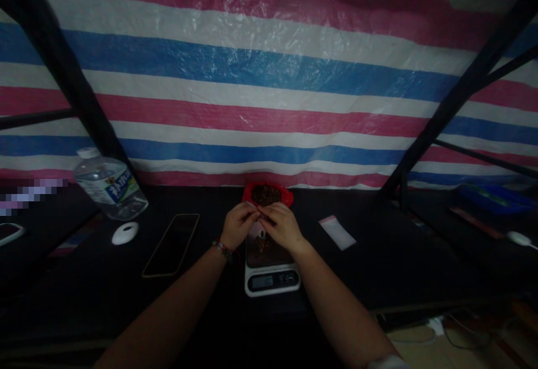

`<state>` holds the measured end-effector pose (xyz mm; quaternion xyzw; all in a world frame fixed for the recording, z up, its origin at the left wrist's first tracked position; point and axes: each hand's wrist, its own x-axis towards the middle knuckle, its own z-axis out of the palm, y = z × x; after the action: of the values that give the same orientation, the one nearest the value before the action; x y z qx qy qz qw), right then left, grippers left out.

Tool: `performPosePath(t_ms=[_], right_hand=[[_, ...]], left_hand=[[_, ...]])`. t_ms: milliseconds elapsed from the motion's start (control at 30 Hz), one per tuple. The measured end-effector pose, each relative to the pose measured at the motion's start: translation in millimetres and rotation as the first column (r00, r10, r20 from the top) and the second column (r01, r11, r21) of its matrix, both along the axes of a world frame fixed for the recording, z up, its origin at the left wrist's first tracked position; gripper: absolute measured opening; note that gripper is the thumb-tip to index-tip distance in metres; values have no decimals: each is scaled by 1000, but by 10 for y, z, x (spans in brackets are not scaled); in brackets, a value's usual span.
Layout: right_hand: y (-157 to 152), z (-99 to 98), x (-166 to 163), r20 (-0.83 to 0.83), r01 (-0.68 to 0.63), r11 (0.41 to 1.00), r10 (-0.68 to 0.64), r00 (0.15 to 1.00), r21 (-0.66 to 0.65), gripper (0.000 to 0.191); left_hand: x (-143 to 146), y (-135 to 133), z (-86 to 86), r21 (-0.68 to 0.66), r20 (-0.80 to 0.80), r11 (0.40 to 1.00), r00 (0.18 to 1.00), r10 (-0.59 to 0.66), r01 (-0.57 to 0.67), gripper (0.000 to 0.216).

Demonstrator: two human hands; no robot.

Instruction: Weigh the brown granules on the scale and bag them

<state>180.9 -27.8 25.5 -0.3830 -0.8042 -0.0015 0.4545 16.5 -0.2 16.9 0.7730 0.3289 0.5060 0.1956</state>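
Note:
Over a white digital scale (pixel 272 280) with a dark top, my left hand (pixel 240 224) and my right hand (pixel 282 226) meet, fingers pinched together. Between them they grip the upper edge of a small clear zip bag (pixel 257 231), which hangs down against the scale's top. A few brown bean-like pieces (pixel 263 244) show at the bag's lower part; whether all lie inside it I cannot tell. Just behind my fingers stands a red bowl (pixel 288 194) holding many dark brown beans (pixel 265 194). A beaded bracelet circles my left wrist.
Left on the black table (pixel 336 279) are a phone (pixel 171 245), a white mouse-like object (pixel 125 233) and a large clear bottle (pixel 111 184). A white packet (pixel 337 233) lies to the right. Black frame bars slant up at both sides, before a striped plastic sheet (pixel 269 94).

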Motion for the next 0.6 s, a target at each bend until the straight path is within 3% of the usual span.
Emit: performPosePath(t_ms=[200, 333, 600], right_hand=[[-26, 49, -25, -131, -37, 997, 28, 991, -62, 21], [-34, 53, -28, -194, 21, 991, -46, 980, -131, 19], [-69, 52, -42, -1, 165, 986, -165, 986, -30, 12]], left_hand=[[-15, -2, 4, 28, -8, 999, 999, -32, 32, 26], [-12, -32, 29, 45, -59, 999, 998, -16, 18, 24], [31, -108, 45, 119, -147, 990, 985, 89, -71, 21]])
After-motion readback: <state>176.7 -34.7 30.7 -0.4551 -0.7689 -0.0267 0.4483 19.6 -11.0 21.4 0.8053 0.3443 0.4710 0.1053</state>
